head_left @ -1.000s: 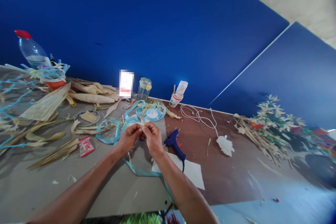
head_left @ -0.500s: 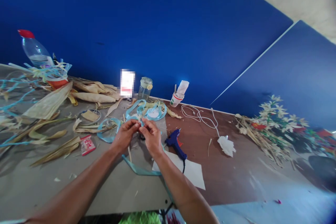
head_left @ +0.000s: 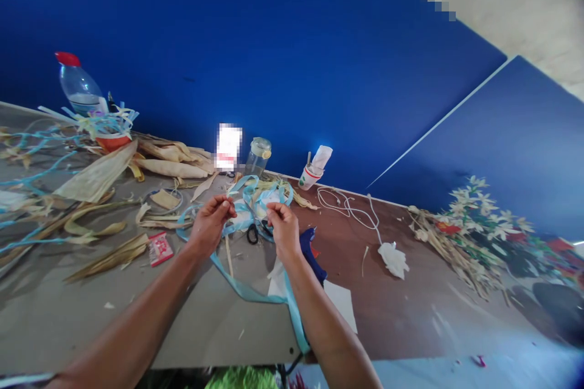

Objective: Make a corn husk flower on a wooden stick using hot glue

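Observation:
My left hand [head_left: 211,226] is closed in a pinch over the table, with a small pale tip at its fingers that I cannot make out. To its right, my right hand [head_left: 283,230] has its fingers curled together; whatever they hold, if anything, is hidden. A gap separates the two hands. Between and below them lie black-handled scissors [head_left: 252,234], partly behind the right hand. Light-blue ribbon [head_left: 246,290] loops behind the hands and runs down to the table's front edge under my right forearm. A blue glue gun [head_left: 314,258] is partly covered by that forearm.
Dried corn husks [head_left: 173,168] and a red packet [head_left: 159,248] lie left. A jar [head_left: 258,157], a paper cup [head_left: 311,177] and a red-capped bottle [head_left: 79,88] stand along the blue partition [head_left: 274,61]. White cable [head_left: 347,205], crumpled tissue [head_left: 393,259] and artificial flowers [head_left: 474,206] are right.
My hands have moved apart from their shared pinch, left hand leftward and right hand rightward. The scissors now show between them. My right forearm covers more of the glue gun.

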`<state>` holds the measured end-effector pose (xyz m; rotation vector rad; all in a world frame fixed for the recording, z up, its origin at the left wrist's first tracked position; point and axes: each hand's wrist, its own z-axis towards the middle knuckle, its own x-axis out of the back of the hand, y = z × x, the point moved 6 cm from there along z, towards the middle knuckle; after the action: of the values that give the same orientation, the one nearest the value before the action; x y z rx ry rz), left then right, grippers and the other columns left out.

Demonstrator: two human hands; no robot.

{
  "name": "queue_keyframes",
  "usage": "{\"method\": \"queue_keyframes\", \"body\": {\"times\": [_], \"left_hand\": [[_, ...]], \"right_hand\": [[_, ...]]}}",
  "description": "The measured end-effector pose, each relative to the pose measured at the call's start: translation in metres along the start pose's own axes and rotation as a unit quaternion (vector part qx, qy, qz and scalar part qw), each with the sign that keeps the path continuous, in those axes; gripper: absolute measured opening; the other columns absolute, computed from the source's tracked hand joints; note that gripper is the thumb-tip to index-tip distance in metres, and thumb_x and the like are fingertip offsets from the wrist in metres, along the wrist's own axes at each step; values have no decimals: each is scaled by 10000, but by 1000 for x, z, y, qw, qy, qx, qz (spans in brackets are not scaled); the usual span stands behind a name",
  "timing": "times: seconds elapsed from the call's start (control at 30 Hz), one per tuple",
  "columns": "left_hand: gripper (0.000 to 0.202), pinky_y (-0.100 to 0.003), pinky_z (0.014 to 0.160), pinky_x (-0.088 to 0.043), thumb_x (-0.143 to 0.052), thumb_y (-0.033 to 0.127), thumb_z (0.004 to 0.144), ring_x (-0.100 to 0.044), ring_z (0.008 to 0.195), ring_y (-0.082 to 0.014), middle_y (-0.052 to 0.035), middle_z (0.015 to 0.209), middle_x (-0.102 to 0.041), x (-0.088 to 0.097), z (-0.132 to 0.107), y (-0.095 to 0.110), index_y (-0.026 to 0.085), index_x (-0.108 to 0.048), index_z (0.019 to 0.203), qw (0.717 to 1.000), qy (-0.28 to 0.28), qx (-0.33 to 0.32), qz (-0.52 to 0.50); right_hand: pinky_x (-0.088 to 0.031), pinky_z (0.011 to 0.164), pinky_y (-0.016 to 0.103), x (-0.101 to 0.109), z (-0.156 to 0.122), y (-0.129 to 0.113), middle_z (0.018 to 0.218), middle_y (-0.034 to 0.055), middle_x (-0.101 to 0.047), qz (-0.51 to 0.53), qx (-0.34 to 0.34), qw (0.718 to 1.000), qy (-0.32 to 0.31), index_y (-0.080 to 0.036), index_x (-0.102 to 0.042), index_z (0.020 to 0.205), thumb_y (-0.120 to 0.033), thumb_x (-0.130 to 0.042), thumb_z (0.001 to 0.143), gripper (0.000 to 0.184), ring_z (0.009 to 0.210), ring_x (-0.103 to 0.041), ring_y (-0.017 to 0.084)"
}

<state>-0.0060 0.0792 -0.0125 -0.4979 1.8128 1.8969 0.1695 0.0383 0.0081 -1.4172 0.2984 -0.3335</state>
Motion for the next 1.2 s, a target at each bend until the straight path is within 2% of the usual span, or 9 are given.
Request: {"method": "queue_keyframes", "body": {"times": [0.27, 0.43, 0.53, 0.6, 0.73, 0.83, 0.93, 1.07, 1.2], "left_hand": [[186, -217, 649, -474, -733, 258, 674, -551, 621, -80, 20, 665, -584, 0, 2, 2, 164, -596, 758, 996, -10, 10, -85], [134, -212, 605, -482, -709, 214, 710, -548, 599, -85, 23, 648, -576, -5, 1, 10, 180, -595, 772, 986, -55, 26, -153], [120, -221, 605, -493, -696, 200, 721, -541, 593, -86, 27, 644, -567, -7, 0, 18, 182, -594, 782, 983, -62, 20, -172], [116, -248, 633, -507, -686, 188, 726, -537, 586, -87, 33, 647, -563, -8, -1, 21, 188, -590, 791, 981, -60, 24, -181], [109, -269, 660, -512, -678, 181, 725, -520, 551, -78, 44, 611, -545, 0, 3, 25, 193, -577, 762, 982, -29, 7, -187], [124, -264, 657, -508, -682, 186, 707, -505, 535, -69, 51, 604, -539, 16, 11, 24, 194, -562, 737, 983, 33, -18, -181], [139, -255, 643, -497, -681, 175, 679, -511, 552, -72, 52, 614, -543, 38, 16, 26, 193, -558, 743, 976, 135, -83, -148], [122, -206, 580, -450, -660, 174, 678, -501, 538, -68, 51, 612, -550, 54, 17, 32, 181, -552, 735, 955, 227, -166, -99], [86, -208, 556, -422, -621, 199, 717, -510, 524, -74, 47, 609, -563, 58, 16, 36, 175, -541, 737, 944, 253, -208, -42]], "right_hand": [[-457, 786, 324, -21, 17, -15, 832, 36, -678, -176, 46, 971, -158, -178, -687, 859, -226, -550, 732, 194, 779, -609, 182], [-474, 824, 298, -73, 5, 10, 1042, 40, -628, -20, -34, 961, -273, -210, -544, 1146, -172, -628, 666, 489, 969, -585, 177], [-478, 756, 270, -99, -7, 19, 869, -4, -637, 1, -38, 926, -375, -193, -605, 950, -201, -688, 628, 332, 831, -586, 157], [-461, 668, 243, -102, -10, 23, 704, -32, -607, -41, -40, 916, -396, -174, -623, 790, -205, -661, 654, 145, 670, -559, 125], [-414, 579, 217, -77, 2, 18, 587, -37, -601, -223, -7, 915, -337, -188, -672, 706, -184, -554, 739, 122, 560, -538, 112], [-409, 626, 222, -40, 23, 4, 624, -16, -659, -382, 36, 902, -198, -215, -680, 631, -186, -579, 719, 137, 672, -601, 149], [-413, 689, 250, -2, 43, -9, 733, 25, -702, -413, 39, 903, -112, -214, -689, 661, -173, -534, 734, 176, 755, -619, 180], [-422, 718, 283, 46, 66, -29, 775, 64, -704, -422, 36, 906, 24, -190, -686, 908, -255, -350, 850, 347, 787, -627, 206], [-434, 699, 289, 53, 71, -41, 652, 55, -679, -390, 43, 917, 70, -179, -691, 907, -400, -271, 898, 475, 722, -628, 209]]}}
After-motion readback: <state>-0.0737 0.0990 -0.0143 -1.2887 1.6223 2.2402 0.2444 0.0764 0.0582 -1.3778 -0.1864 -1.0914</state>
